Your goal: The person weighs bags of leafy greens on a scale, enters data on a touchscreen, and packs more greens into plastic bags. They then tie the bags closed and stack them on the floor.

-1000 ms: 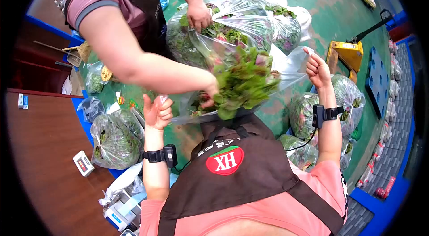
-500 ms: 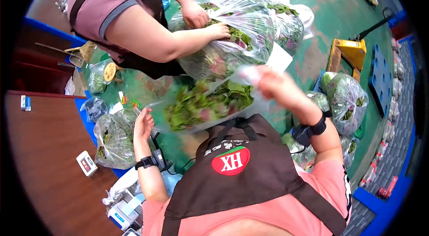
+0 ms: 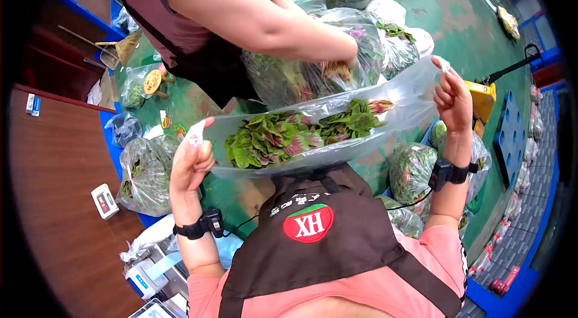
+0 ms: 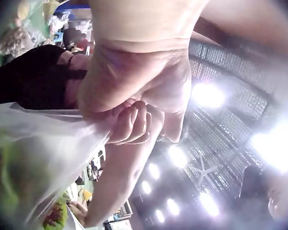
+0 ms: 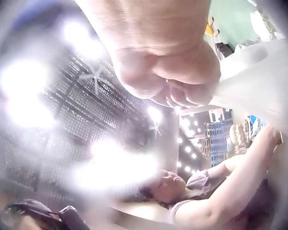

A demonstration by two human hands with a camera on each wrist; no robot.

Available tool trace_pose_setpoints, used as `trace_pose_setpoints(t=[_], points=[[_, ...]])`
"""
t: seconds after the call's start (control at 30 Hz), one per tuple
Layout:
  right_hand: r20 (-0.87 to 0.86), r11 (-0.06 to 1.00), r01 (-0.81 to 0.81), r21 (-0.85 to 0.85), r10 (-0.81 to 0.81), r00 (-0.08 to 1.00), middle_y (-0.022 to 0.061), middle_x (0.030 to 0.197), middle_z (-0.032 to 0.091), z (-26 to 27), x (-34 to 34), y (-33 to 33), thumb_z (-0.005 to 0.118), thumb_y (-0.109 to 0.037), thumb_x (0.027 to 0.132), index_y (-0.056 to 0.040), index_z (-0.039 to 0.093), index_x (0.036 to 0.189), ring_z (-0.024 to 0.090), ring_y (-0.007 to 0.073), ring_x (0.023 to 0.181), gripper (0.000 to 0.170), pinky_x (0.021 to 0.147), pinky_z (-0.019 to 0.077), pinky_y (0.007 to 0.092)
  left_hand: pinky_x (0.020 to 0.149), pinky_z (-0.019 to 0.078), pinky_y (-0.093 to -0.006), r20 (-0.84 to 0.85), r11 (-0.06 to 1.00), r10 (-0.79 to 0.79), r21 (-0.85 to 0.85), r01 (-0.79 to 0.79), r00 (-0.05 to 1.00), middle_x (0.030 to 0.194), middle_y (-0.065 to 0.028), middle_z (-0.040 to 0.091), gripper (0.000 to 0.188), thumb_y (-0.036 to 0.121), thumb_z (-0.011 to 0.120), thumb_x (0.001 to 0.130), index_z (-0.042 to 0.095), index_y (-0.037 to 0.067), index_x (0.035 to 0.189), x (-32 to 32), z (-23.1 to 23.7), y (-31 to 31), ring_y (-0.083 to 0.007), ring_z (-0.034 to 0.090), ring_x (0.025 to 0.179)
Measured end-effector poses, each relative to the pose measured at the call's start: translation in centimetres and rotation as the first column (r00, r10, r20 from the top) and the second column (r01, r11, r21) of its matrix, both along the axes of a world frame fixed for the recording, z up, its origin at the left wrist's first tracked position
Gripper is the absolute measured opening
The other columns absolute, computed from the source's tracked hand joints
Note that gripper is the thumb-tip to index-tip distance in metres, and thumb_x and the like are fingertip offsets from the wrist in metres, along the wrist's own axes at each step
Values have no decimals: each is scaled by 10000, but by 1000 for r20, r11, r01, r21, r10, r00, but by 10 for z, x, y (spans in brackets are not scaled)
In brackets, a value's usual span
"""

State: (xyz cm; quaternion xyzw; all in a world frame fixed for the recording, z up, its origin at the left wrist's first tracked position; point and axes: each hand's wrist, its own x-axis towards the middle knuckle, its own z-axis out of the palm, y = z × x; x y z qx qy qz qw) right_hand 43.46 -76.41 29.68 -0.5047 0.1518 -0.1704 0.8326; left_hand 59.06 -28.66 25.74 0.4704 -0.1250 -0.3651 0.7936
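Evidently, clear bag (image 3: 343, 152) hangs at twelve o'clock from apron (image 3: 355, 234), greens (image 3: 271, 137) inside. Left hand (image 3: 192, 164), between eight and nine, and right hand (image 3: 454, 98), between two and three, grip its rim, fingers curled. Judgement: even tension, level edges, mouth wide; overpulling may tear film.

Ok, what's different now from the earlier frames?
Since the middle frame, the right hand has swung outward, stretching the bag wide. The greens, first handled by the other person, lie in it; that person's arm reaches to the big bag. The left hand still holds the bag's other end; the scale hasn't moved.
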Motion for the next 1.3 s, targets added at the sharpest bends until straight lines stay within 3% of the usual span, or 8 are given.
trace_pose_setpoints(t=[0.13, 0.27, 0.5, 0.67, 0.73, 0.77, 0.93, 1.3], points=[[-131, 994, -94, -49, 87, 988, -89, 621, 299, -50, 16, -20, 479, -122, 892, -108, 380, 1287, 280, 8, 484, 407, 422, 233, 143, 470, 231, -160, -80, 993, -82, 81, 89, 993, 654, 44, 319, 708, 357, 564, 856, 173, 122, 1398, 3, -55, -30, -41, 272, 516], [-309, 974, -140, -180, 79, 948, -58, 733, 417, -84, 16, -28, 526, -156, 882, -224, 319, 1330, 433, 52, 661, 498, 707, 449, 286, 525, 288, -183, -154, 994, -23, 102, 39, 988, 686, 14, 348, 676, 408, 511, 876, 149, 207, 1411, 2, -91, -44, -71, 308, 552], [-324, 999, 1, -38, -13, 946, -51, 714, 486, -90, 9, -26, 460, -125, 892, -144, 404, 1229, 390, 34, 554, 342, 471, 317, 189, 465, 268, -173, -336, 942, -236, -310, 130, 912, 651, 27, 317, 729, 601, 463, 810, 230, 204, 1376, 19, -92, -28, -51, 285, 497], [-330, 932, 330, 147, -268, 905, -13, 812, 562, -36, 14, 20, 376, -156, 930, -87, 417, 1253, 486, 50, 580, 333, 438, 336, 170, 442, 235, -186, -328, 995, -57, -93, 28, 943, 614, 32, 299, 747, 743, 375, 737, 426, 154, 1194, 19, -109, -13, -57, 259, 459], [-135, 976, -115, 185, 141, 981, -78, 599, 353, -80, -14, -27, 388, -127, 921, -103, 409, 1264, 302, 25, 448, 344, 386, 217, 167, 446, 230, -192, -402, 975, -100, -221, 9, 910, 599, 31, 294, 751, 742, 394, 730, 432, 144, 1182, 15, -108, -16, -59, 259, 452], [-229, 983, -43, 176, 83, 970, -77, 576, 208, -76, -13, -17, 390, -119, 918, -86, 430, 1237, 190, 26, 431, 323, 381, 153, 175, 448, 228, -195, -437, 959, -127, -284, -3, 890, 592, 31, 292, 753, 742, 403, 726, 435, 139, 1175, 13, -109, -17, -60, 258, 448], [-232, 980, -8, 200, 56, 971, -79, 570, 234, -84, -29, -27, 395, -115, 915, -63, 454, 1197, 204, 25, 427, 293, 377, 158, 179, 472, 220, -223, -365, 911, -294, -387, 143, 884, 601, 34, 256, 984, 576, 569, 765, -43, 163, 1415, 13, -101, -17, -72, 230, 473], [-231, 973, 12, 231, 43, 972, -81, 573, 236, -94, -49, -32, 418, -110, 910, -69, 448, 1193, 202, 24, 429, 287, 378, 161, 174, 490, 235, -214, -330, 974, -112, -225, 38, 937, 620, 38, 281, 765, 436, 512, 865, 103, 73, 1401, 12, -106, -17, -64, 250, 488]])
